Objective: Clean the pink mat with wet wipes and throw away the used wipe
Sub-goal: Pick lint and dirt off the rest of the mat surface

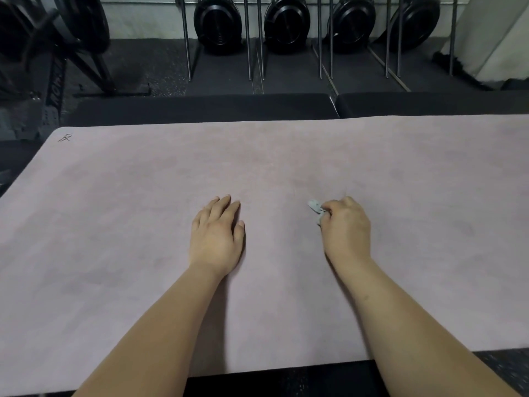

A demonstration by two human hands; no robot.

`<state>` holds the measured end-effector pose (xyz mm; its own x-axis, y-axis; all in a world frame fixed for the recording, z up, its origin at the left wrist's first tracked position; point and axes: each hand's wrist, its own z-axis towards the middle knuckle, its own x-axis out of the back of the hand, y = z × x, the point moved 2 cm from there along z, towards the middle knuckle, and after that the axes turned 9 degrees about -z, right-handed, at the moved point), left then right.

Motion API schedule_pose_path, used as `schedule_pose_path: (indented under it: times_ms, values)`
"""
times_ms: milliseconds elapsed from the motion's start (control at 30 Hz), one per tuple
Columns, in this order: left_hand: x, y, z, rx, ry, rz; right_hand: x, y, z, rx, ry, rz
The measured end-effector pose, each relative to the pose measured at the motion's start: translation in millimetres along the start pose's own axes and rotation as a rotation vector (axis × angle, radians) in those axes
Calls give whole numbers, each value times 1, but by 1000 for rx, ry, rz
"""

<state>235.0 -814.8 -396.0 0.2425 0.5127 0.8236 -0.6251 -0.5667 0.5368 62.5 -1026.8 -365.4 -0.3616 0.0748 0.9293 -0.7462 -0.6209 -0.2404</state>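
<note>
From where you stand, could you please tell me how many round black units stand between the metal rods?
4, in a row: leftmost unit, second unit, third unit, rightmost unit. Others may be hidden off-frame.

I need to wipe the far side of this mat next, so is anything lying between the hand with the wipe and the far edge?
Nothing visible does. The pink mat lies bare from the wipe gripped by the right hand to its far edge; the left hand rests flat off to the side.
</note>
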Motion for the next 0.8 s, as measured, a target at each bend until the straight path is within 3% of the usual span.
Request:
schedule_pose_path:
  times_ms: [67,233,400,567,800]
  values:
    - [0,2,0,1,-7,6,-1,-29,-17,17,18,72]
    - [4,-1,1,8,-55,-29,-12,-124,-78,387,-62,209]
    - [12,1,0,-33,-84,-41,-6,-82,-59,350,-60,189]
    - [14,16,-21,-74,-39,-45,10,7,-28,110,0,72]
    - [7,28,-49,-7,-34,-7,4,-16,-46,104,-41,66]
